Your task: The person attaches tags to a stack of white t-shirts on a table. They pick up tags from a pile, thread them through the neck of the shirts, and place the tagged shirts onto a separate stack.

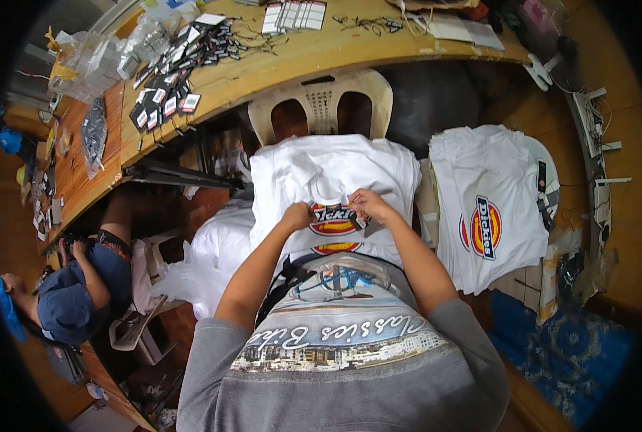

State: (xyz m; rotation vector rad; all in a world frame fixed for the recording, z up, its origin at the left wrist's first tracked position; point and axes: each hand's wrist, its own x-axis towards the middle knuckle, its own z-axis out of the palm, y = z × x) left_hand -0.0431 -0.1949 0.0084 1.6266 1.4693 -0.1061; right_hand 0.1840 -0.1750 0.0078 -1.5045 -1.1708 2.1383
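A stack of white T-shirts lies on a beige plastic chair in front of me. The top shirt has its neckline toward me and a red, yellow and blue printed emblem. My left hand is closed on the fabric at the left of that print. To the right of the print, my right hand pinches a dark hang tag that dangles below its fingers over the shirt. Its fingertips also touch something small near the neckline, too small to make out.
More white T-shirts are piled at the right, with dark tags on them. A long wooden table ahead holds heaps of hang tags and plastic bags. White plastic lies at left, near another seated person.
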